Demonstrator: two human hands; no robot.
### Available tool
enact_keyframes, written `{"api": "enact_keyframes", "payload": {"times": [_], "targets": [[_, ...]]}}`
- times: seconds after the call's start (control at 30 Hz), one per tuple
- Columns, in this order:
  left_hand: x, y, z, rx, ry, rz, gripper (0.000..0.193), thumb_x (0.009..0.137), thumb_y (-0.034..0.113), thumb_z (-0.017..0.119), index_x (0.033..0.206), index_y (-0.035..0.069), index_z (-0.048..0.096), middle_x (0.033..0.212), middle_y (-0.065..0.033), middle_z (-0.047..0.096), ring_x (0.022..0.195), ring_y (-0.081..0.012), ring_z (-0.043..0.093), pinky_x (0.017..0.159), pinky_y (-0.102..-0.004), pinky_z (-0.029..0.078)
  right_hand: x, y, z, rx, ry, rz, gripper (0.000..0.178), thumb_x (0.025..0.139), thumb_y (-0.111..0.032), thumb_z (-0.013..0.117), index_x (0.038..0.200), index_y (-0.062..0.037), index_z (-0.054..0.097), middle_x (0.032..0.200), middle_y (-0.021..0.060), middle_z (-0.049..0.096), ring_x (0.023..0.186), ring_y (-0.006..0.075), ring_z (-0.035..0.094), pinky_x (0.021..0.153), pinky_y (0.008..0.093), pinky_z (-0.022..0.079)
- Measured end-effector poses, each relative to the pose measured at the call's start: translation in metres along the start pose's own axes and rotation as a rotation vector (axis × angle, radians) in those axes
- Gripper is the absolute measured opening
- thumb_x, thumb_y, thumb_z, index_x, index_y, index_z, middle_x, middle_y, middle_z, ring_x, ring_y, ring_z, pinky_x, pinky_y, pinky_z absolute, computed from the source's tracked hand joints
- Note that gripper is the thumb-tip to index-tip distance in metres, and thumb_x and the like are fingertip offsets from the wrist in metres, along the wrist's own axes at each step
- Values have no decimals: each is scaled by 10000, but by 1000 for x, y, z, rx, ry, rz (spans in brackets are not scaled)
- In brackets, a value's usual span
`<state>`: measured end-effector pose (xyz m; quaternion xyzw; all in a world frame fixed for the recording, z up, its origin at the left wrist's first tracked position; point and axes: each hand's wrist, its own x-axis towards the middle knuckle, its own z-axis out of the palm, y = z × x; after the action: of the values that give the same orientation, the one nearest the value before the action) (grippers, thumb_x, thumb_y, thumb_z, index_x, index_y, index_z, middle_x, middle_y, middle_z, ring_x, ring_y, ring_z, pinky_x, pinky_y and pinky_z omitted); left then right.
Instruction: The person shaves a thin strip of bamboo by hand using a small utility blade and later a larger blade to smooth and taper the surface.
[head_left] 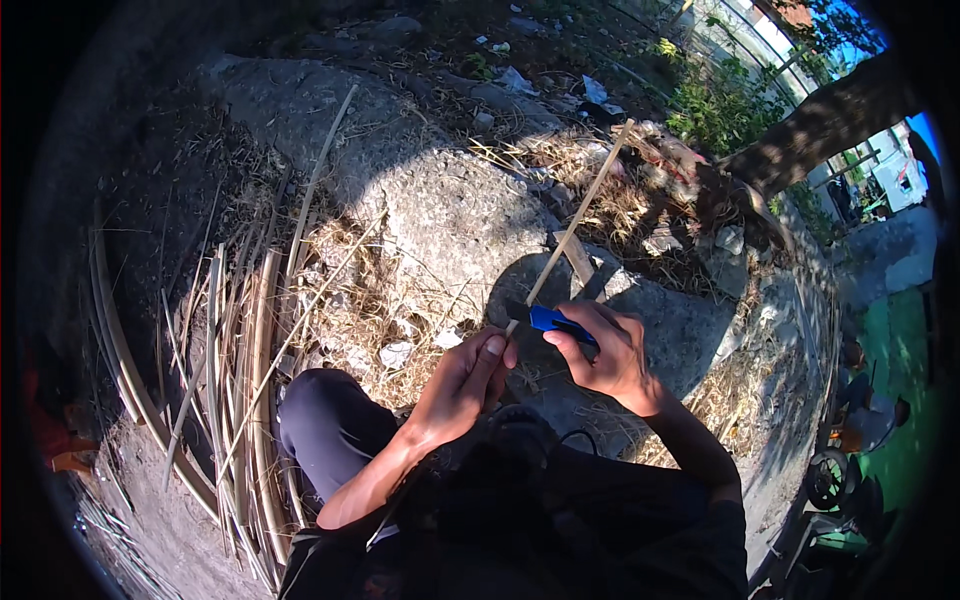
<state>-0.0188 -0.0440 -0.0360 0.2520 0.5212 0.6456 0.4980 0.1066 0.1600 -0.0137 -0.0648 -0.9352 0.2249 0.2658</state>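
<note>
My left hand [462,385] is closed on the lower end of a long, thin, pale strip [585,205] that looks like split bamboo or cane. The strip slants up and away to the right. In my right hand [615,360] is a blue utility knife [555,321], gripped by its handle. Its dark blade end lies against the strip just beyond my left fingertips. Whether the edge bites into the strip, I cannot tell. A short flat piece of wood [576,260] rests on the concrete behind the strip.
Several long pale strips [262,350] lie in a loose bundle left of my knee [335,425]. A rough concrete slab [450,205] with dry shavings [350,290] is ahead. A tree trunk [830,125] leans at upper right. People show at both side edges, and a wheel [828,478] at right.
</note>
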Motion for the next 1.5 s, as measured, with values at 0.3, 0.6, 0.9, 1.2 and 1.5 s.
{"api": "enact_keyframes", "payload": {"times": [0.3, 0.6, 0.9, 1.2, 1.5], "targets": [[-4, -9, 1, 155, -16, -52, 312, 1165, 279, 420, 987, 75, 575, 675, 41, 416, 598, -64, 375, 557, -266, 324, 36, 75, -44, -209, 262, 228, 203, 988, -241, 742, 1024, -42, 734, 717, 141, 698, 596, 226, 674, 590, 344, 508], [-5, -22, 1, 115, -14, -68, 356, 1161, 346, 435, 1015, 56, 582, 607, 58, 405, 499, -60, 359, 494, -260, 324, 42, 142, -111, 460, 539, 765, 385, 1078, -409, 606, 1154, -53, 733, 694, -63, 543, 480, 4, 361, 459, 213, 252], [-4, -17, 1, 96, -240, -129, 317, 1151, 306, 461, 1100, 12, 568, 678, -5, 526, 537, -96, 524, 507, -257, 422, 50, 75, -65, 759, 225, 723, 342, 1043, -257, 694, 1288, -19, 672, 1013, 103, 746, 496, -29, 337, 461, 195, 250], [0, -18, 10, -45, -49, -44, 227, 1074, 129, 629, 1213, -50, 616, 940, -105, 717, 696, -156, 713, 557, -280, 570, 47, 65, -63, 820, 184, 756, 323, 1038, -182, 685, 1305, -4, 643, 999, 82, 737, 485, -32, 368, 451, 192, 262], [-1, -10, 5, -21, 118, -32, 286, 1053, 187, 681, 1233, -23, 608, 917, -96, 693, 592, -115, 626, 435, -235, 445, 22, 31, -38, 466, 323, 388, 424, 1091, -276, 542, 1414, -2, 527, 828, -10, 602, 677, 72, 479, 639, 279, 404]]}}
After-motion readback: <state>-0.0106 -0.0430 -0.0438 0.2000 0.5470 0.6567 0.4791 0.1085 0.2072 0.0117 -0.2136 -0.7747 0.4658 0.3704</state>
